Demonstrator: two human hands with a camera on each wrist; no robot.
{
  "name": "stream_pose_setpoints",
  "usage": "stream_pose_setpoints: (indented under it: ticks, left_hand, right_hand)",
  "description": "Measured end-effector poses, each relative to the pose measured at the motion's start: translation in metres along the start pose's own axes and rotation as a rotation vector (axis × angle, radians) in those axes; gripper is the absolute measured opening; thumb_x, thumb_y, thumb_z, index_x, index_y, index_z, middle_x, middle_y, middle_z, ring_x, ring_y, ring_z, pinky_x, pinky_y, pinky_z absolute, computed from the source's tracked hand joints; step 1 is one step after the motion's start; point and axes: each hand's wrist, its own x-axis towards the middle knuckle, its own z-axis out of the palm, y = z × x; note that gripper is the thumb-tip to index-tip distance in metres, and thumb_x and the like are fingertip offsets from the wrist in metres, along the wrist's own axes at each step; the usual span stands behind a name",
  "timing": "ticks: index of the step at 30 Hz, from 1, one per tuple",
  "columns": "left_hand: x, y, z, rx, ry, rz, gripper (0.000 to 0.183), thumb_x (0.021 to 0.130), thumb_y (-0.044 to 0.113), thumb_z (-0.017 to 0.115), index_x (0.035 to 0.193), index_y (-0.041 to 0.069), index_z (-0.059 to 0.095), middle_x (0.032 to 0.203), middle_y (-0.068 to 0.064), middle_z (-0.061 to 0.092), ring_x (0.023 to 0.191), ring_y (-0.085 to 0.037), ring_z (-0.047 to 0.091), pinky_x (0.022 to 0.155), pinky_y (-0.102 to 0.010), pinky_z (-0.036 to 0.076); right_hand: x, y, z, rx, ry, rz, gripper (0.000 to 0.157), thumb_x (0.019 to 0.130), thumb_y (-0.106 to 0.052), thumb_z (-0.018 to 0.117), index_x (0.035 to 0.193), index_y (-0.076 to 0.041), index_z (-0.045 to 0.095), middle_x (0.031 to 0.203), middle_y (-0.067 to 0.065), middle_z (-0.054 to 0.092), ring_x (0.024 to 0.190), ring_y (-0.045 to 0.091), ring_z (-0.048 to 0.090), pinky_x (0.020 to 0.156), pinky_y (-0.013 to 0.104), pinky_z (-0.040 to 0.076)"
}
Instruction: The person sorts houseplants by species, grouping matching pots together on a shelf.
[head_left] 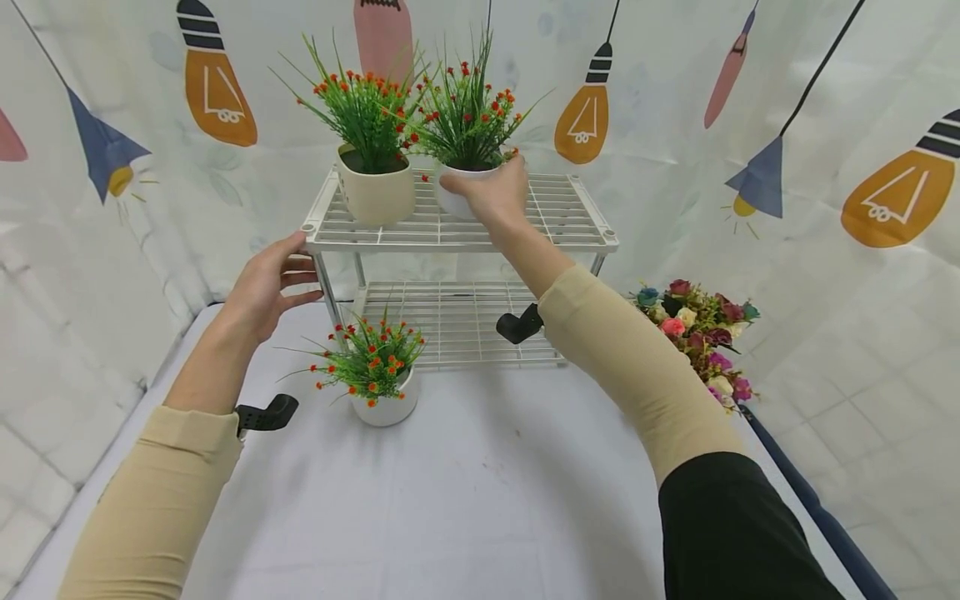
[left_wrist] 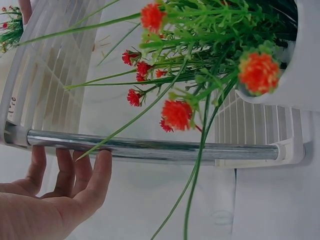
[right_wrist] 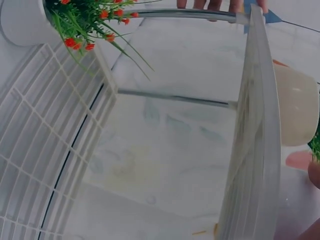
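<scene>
A two-tier white wire shelf rack [head_left: 450,247] with metal posts stands on the table. At its left upper corner my left hand [head_left: 262,283] holds the rack, with bent fingers [left_wrist: 102,170] against the metal post [left_wrist: 165,148]. My right hand [head_left: 498,196] grips a white flowerpot [head_left: 452,200] on the top tier, thumb on its near side; the far fingers are hidden by the plant and hand. Beside it on the left sits a cream flowerpot [head_left: 382,196]. Both hold green grass plants with small red-orange flowers. A third potted plant, in a white pot [head_left: 386,404], stands on the table before the rack.
The rack's lower tier [head_left: 457,325] lies close to the table. A bunch of mixed artificial flowers [head_left: 697,337] is at the table's right edge. White cloth covers the table [head_left: 450,517]. Behind hangs a curtain [head_left: 660,100] printed with lamps.
</scene>
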Motion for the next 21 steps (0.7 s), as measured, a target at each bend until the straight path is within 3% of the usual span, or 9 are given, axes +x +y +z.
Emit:
stream_pose_setpoints:
  ticks: [11, 17, 21]
  left_hand:
    - [0.001, -0.001, 0.000, 0.000, -0.006, -0.001, 0.051, 0.104, 0.058, 0.048, 0.131, 0.015, 0.052, 0.124, -0.006, 0.047, 0.112, -0.021, 0.052, 0.083, -0.027, 0.057]
    - [0.001, 0.000, -0.001, -0.004, -0.004, -0.005, 0.051, 0.104, 0.057, 0.049, 0.132, 0.014, 0.052, 0.123, -0.006, 0.048, 0.111, -0.020, 0.052, 0.081, -0.027, 0.057]
    - [0.001, 0.000, -0.001, -0.010, -0.008, -0.007, 0.051, 0.104, 0.057, 0.050, 0.131, 0.013, 0.052, 0.123, -0.006, 0.049, 0.111, -0.020, 0.052, 0.082, -0.028, 0.057]
  right_hand:
    - [-0.025, 0.010, -0.017, 0.114, -0.083, -0.033, 0.106, 0.084, -0.025, 0.088, 0.161, -0.010, 0.016, 0.157, 0.006, 0.032, 0.131, 0.020, 0.047, 0.101, 0.028, 0.047]
    - [-0.053, 0.022, -0.030, 0.133, -0.100, -0.148, 0.094, 0.086, -0.022, 0.086, 0.156, -0.008, 0.025, 0.156, 0.006, 0.032, 0.140, 0.019, 0.034, 0.105, 0.029, 0.043]
    - [-0.075, 0.031, -0.037, 0.167, -0.130, -0.232, 0.084, 0.087, -0.017, 0.085, 0.151, -0.006, 0.032, 0.150, 0.007, 0.037, 0.137, 0.018, 0.034, 0.105, 0.026, 0.041]
